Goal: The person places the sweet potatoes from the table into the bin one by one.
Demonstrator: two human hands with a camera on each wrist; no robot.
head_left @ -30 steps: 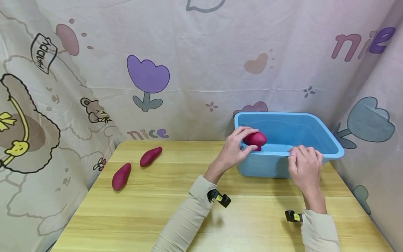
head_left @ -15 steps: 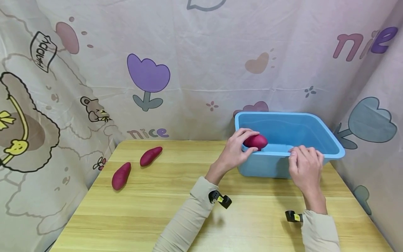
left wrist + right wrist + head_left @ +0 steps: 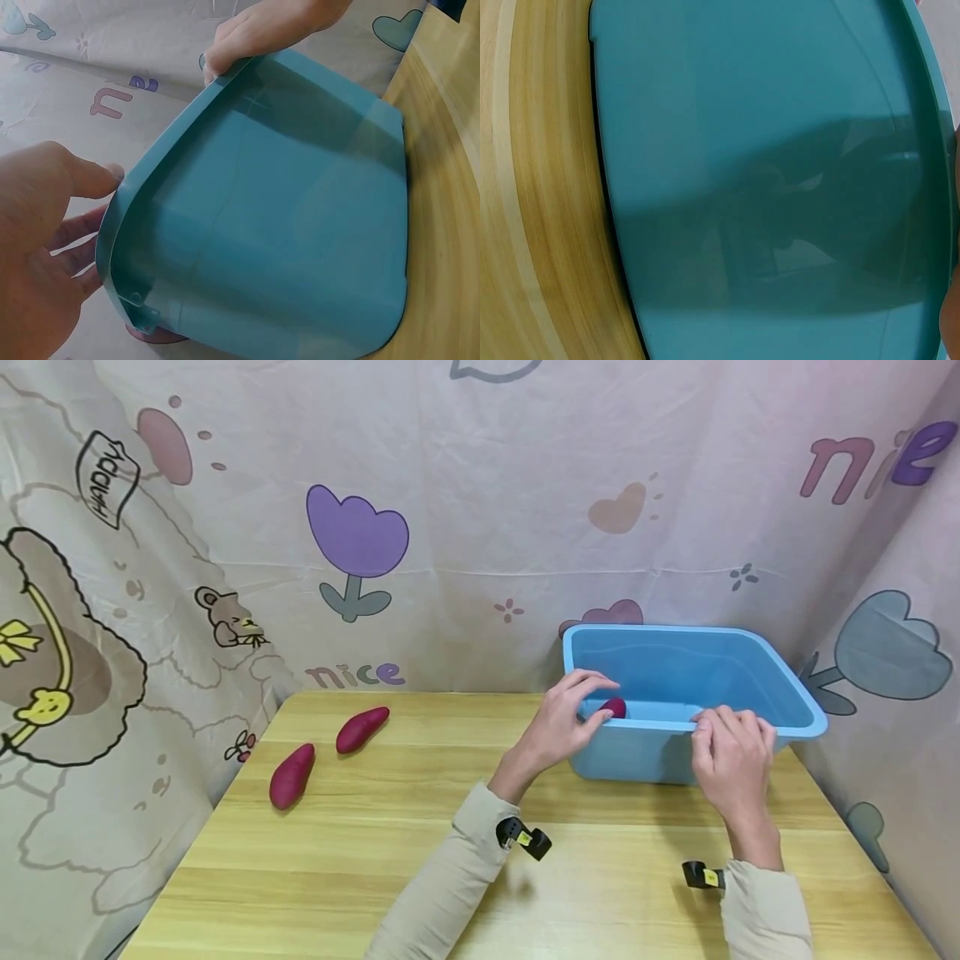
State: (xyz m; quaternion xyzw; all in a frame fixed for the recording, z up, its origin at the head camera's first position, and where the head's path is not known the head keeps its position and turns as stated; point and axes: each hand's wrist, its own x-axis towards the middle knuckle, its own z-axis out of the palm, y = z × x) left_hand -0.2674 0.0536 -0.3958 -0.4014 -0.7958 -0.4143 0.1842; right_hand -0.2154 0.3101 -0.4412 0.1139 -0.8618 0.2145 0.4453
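Curtain [image 3: 480, 485] print reads "nice". Left hand [image 3: 557, 720]: grip spread, thumb by bin [image 3: 637, 758] rim. Potato [image 3: 617, 707] inside bin, below the fingertips, partly hidden. Right hand [image 3: 733, 764]: grip pinching near rim. Two more potatoes [image 3: 292, 777] [image 3: 363, 730] on surface [image 3: 337, 877], well left.

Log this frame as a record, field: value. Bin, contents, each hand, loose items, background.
container: blue bin, upright on wooden table
contents: maroon tuber, near the bin's left end, partly hidden
left_hand: left hand at the near rim, fingers and thumb apart, holding nothing
right_hand: right hand grips the near rim
loose_items: nearer tuber and farther tuber, on the table, left of the bin
background: printed curtain
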